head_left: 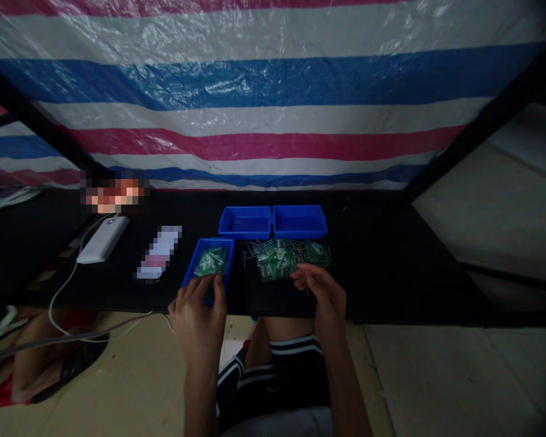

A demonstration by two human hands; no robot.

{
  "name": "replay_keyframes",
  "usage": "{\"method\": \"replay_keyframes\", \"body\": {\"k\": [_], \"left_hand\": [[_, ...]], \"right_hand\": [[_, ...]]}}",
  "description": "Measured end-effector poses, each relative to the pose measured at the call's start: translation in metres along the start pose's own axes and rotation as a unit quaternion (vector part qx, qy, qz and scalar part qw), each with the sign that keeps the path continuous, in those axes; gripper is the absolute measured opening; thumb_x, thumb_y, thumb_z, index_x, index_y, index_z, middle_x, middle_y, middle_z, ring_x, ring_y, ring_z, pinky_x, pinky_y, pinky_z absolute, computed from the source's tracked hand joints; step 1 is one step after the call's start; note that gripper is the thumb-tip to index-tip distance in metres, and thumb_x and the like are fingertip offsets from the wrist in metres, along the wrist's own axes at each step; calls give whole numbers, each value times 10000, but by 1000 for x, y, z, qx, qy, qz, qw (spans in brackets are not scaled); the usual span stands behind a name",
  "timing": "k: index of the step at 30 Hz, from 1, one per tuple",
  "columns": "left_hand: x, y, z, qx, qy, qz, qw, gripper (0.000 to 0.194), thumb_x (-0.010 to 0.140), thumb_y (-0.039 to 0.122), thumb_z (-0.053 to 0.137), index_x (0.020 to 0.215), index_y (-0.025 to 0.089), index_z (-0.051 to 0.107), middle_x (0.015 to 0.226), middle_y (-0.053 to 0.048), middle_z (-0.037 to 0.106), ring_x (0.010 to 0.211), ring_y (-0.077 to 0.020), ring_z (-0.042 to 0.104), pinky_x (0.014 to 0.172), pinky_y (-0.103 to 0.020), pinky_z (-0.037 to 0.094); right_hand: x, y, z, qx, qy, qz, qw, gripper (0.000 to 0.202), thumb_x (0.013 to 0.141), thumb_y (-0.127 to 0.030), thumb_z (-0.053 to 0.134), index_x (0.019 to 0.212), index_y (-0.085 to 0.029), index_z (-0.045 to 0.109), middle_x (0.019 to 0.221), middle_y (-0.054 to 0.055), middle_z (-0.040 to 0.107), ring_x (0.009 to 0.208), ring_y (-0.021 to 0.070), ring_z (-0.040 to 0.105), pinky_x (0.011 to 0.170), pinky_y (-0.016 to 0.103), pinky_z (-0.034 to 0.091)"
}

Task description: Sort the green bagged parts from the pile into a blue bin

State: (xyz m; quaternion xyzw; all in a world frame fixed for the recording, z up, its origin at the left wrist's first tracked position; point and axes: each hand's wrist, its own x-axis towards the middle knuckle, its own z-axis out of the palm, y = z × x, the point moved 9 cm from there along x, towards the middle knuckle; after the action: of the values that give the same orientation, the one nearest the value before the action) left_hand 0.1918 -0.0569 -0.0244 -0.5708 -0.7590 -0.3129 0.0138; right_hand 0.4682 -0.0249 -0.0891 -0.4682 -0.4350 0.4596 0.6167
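My left hand [200, 306] is curled over the near end of a blue plastic tray [230, 258], fingers and thumb on its rim. Inside that tray lie several small clear-green plastic packets [210, 261]. My right hand [321, 286] has its fingers drawn together at the right edge of a heap of similar green packets [276, 258]. Whatever is between those fingertips is too small and dark to make out. Loose thin metal pins or screws [252, 247] lie around and under the heap, and another green packet [316, 252] rests at its right.
Two more blue trays [246, 221] [299, 220] stand side by side behind the heap. A white power bank [104, 240] with a cable and a blurred phone-like object [159, 254] lie left on the black table [391, 261]. A striped sheet [255, 85] hangs behind. Another person's leg [36, 349] shows lower left.
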Motion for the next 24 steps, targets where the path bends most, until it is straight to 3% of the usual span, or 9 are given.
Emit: {"method": "replay_keyframes", "body": {"k": [13,16,21,23,24], "left_hand": [[-3,-1,15,67,-30,22,997,313,1021,398,519,945,224,768,1050,-72,783,987,-312,637,825,-399,384],[-2,-2,11,29,-9,9,999,312,1022,400,525,947,215,765,1007,-79,775,953,-301,648,823,-392,408],[-7,9,-14,-82,98,-14,992,264,1037,357,537,1003,221,761,980,-68,753,944,-256,671,875,-368,458],[-10,18,-13,-148,96,-17,984,240,1036,346,548,988,233,754,971,-53,754,942,-245,682,898,-361,468],[-11,23,-6,-189,70,-20,979,235,1037,341,547,981,239,751,980,-48,759,954,-242,692,897,-351,477]], "right_hand": [[2,2,0,-18,7,9,1000,238,1001,-388,625,1089,-240,789,929,54,790,779,193,680,732,332,555],[3,4,-1,-38,4,11,999,243,1005,-394,618,1095,-241,784,944,51,789,777,183,675,721,317,546],[3,3,-8,-118,13,-3,993,249,1017,-399,595,1105,-251,775,1037,48,780,763,167,647,698,300,521],[4,-1,-11,-150,24,-18,988,250,1021,-392,579,1089,-250,773,1074,49,772,752,163,634,691,299,512],[4,-3,-12,-165,27,-22,986,254,1023,-389,571,1093,-250,772,1080,48,767,740,159,627,687,299,509]]}}
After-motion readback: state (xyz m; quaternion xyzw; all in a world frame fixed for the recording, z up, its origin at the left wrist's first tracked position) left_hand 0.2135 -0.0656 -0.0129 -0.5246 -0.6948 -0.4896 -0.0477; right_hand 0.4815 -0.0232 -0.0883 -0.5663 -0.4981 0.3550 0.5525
